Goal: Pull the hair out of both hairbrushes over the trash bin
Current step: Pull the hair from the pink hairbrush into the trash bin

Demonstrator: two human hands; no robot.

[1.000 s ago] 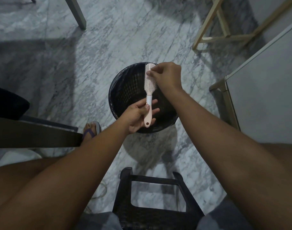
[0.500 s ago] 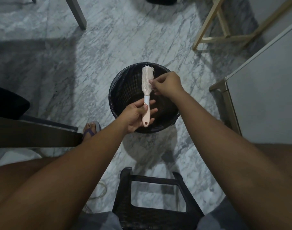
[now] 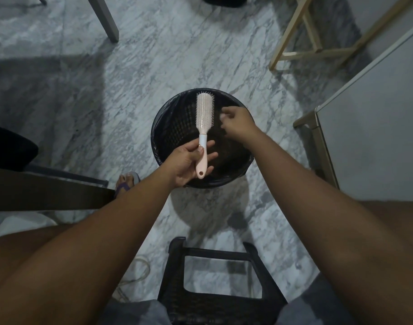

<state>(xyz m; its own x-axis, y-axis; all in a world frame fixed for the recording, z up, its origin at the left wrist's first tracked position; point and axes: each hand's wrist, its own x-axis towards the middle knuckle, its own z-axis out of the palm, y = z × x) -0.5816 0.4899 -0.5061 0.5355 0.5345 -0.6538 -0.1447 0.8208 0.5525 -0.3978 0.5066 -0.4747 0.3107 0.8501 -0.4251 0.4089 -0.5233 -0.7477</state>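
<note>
A pale pink hairbrush (image 3: pixel 204 113) with a white collar stands upright over the black mesh trash bin (image 3: pixel 164 127), bristles facing me. My left hand (image 3: pixel 189 161) grips its handle at the bin's near rim. My right hand (image 3: pixel 236 124) hovers over the bin just right of the brush head, apart from it. Its fingers are blurred and loosely curled, and I cannot tell whether they pinch any hair. A brownish tuft of hair (image 3: pixel 226 146) shows inside the bin below that hand. Only one brush is in view.
A black plastic stool (image 3: pixel 177 259) stands between my knees, close in front of me. A grey cabinet (image 3: pixel 365 137) is at the right, a wooden frame (image 3: pixel 292 41) at the back right, and a dark bench edge (image 3: pixel 48 191) at the left beside my sandalled foot (image 3: pixel 125 181). The floor is marble.
My right hand has come off the brush head and moved right and slightly down over the bin. My left hand keeps hold of the handle, and the bristle face is now uncovered.
</note>
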